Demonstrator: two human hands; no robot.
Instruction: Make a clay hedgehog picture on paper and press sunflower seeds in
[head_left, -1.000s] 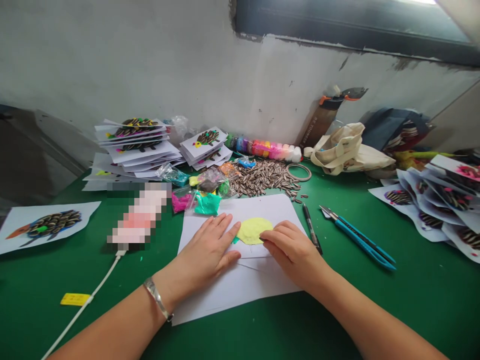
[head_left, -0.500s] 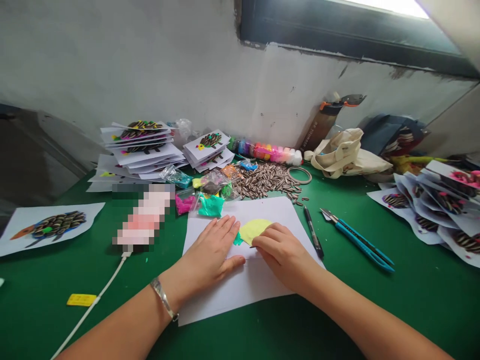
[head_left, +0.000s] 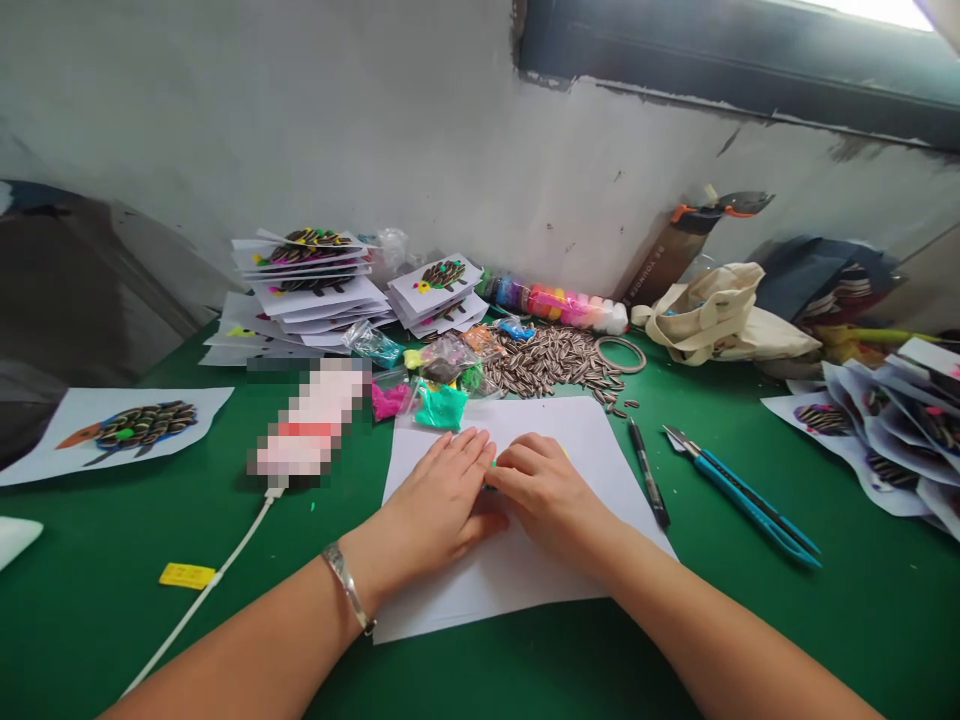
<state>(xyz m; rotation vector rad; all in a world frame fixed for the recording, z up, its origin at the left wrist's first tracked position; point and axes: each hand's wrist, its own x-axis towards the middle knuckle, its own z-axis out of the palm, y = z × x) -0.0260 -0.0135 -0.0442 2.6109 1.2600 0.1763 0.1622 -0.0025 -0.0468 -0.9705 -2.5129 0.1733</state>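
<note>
From my feed, both hands sit mid-sheet on the white paper (head_left: 525, 560), left hand (head_left: 439, 500) flat with fingers spread to pin it, right hand (head_left: 544, 490) pressing curled fingers on the mostly hidden yellow clay (head_left: 564, 452), sunflower seeds (head_left: 551, 362) just beyond.

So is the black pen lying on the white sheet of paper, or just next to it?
Apart. The head view shows the black pen lying on the green table, with a thin green strip between it and the right edge of the white sheet.
</note>
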